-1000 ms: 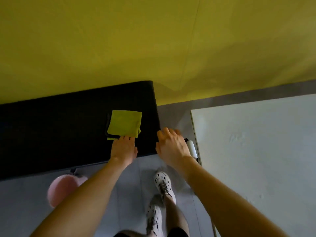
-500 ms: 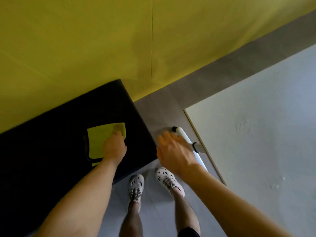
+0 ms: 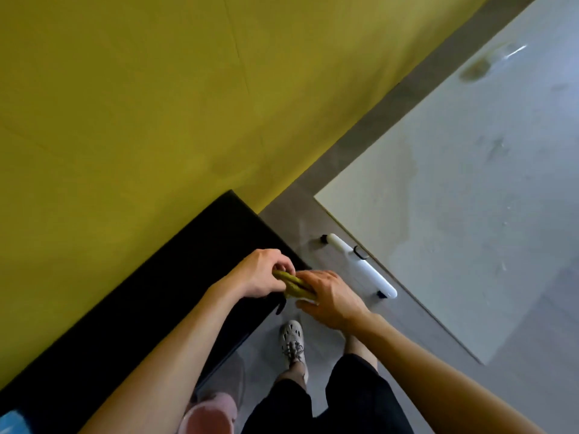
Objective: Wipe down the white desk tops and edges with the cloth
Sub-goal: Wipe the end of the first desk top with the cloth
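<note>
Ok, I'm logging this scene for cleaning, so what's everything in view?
cloth: one, yellow-green, bunched, held mid-frame
desk top: one, white, smudged, right
tube: one, white, floor beside the desk edge
black surface: one, black, left
wall: one, yellow, behind
floor: one, grey, middle
pink object: one, pink, bottom edge
blue object: one, blue, bottom-left corner
shoe: one, pale, floor, lower middle
shorts: one, black, bottom
left hand: one, grips cloth
right hand: one, holds cloth

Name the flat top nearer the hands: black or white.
The black flat top: left hand and right hand hold the yellow-green cloth at its corner; the white desk top lies apart.
</note>
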Action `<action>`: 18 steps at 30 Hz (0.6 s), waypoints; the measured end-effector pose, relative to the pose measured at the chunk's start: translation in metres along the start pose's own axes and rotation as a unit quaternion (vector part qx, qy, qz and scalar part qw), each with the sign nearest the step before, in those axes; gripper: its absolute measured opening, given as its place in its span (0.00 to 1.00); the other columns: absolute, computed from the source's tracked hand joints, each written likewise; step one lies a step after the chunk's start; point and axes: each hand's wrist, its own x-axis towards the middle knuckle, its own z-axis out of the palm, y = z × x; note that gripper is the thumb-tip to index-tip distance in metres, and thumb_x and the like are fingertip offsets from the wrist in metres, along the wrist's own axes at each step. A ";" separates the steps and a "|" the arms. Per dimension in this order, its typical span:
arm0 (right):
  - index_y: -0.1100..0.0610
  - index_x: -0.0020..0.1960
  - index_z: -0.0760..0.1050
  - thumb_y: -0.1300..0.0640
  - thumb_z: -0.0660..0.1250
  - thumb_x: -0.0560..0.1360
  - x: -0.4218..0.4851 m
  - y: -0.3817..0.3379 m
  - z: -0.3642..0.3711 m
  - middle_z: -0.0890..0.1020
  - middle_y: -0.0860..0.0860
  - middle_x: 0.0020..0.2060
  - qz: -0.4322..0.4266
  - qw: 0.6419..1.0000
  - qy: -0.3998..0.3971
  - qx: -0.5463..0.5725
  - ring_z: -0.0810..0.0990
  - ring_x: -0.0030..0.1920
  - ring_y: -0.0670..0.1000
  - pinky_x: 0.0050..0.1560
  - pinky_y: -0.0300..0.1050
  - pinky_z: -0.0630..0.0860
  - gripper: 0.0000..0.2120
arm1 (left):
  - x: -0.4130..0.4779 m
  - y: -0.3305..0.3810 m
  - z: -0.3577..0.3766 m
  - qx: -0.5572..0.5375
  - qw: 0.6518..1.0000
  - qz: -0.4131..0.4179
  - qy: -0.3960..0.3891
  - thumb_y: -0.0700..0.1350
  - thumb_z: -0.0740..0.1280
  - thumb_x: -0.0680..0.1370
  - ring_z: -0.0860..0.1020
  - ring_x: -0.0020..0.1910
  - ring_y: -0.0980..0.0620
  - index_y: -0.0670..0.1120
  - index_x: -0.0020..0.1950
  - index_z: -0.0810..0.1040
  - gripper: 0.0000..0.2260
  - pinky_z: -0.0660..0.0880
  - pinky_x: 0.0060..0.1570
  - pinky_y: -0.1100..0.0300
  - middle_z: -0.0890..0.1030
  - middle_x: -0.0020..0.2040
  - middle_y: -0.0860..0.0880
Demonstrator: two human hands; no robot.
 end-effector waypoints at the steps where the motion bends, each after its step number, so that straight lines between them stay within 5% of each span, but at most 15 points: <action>1: 0.45 0.62 0.80 0.41 0.72 0.81 -0.018 -0.002 -0.004 0.85 0.43 0.50 0.020 0.998 0.031 0.043 0.82 0.48 0.46 0.51 0.48 0.79 0.13 | -0.001 0.019 -0.007 -0.001 1.000 0.025 -0.007 0.43 0.75 0.72 0.81 0.48 0.57 0.58 0.51 0.87 0.12 0.77 0.50 0.62 0.81 0.48 0.56; 5: 0.50 0.49 0.81 0.37 0.68 0.78 -0.083 0.003 -0.037 0.81 0.45 0.34 0.145 0.957 0.168 0.189 0.78 0.35 0.49 0.35 0.43 0.71 0.16 | 0.014 0.097 -0.013 -0.009 0.992 0.123 -0.012 0.46 0.71 0.71 0.83 0.53 0.58 0.58 0.56 0.87 0.15 0.80 0.58 0.58 0.85 0.52 0.57; 8: 0.44 0.42 0.77 0.50 0.71 0.81 -0.125 0.030 -0.072 0.79 0.44 0.31 0.219 0.935 0.188 0.204 0.76 0.32 0.42 0.34 0.41 0.71 0.10 | 0.032 0.147 0.005 0.053 0.982 0.177 0.028 0.45 0.71 0.74 0.82 0.60 0.53 0.54 0.66 0.83 0.20 0.80 0.65 0.54 0.83 0.61 0.54; 11: 0.47 0.52 0.83 0.50 0.69 0.83 -0.162 0.069 -0.113 0.85 0.47 0.39 0.251 0.926 0.228 0.164 0.81 0.39 0.49 0.41 0.50 0.78 0.04 | 0.054 0.185 0.029 0.197 0.962 0.180 0.054 0.45 0.71 0.78 0.80 0.67 0.47 0.53 0.77 0.76 0.25 0.79 0.67 0.50 0.80 0.70 0.51; 14: 0.49 0.59 0.84 0.43 0.66 0.83 -0.194 0.099 -0.148 0.87 0.50 0.43 0.216 0.925 0.302 0.079 0.84 0.40 0.55 0.40 0.50 0.80 0.13 | 0.079 0.203 0.048 0.308 0.937 0.163 0.028 0.47 0.70 0.80 0.78 0.69 0.46 0.53 0.80 0.72 0.27 0.77 0.68 0.49 0.78 0.71 0.49; 18: 0.52 0.68 0.80 0.56 0.69 0.85 -0.212 0.129 -0.138 0.84 0.52 0.49 0.169 0.904 0.389 -0.054 0.82 0.43 0.57 0.39 0.54 0.80 0.12 | 0.100 0.213 0.066 0.397 0.909 0.130 0.004 0.50 0.70 0.81 0.78 0.65 0.45 0.52 0.78 0.73 0.25 0.77 0.65 0.50 0.77 0.68 0.48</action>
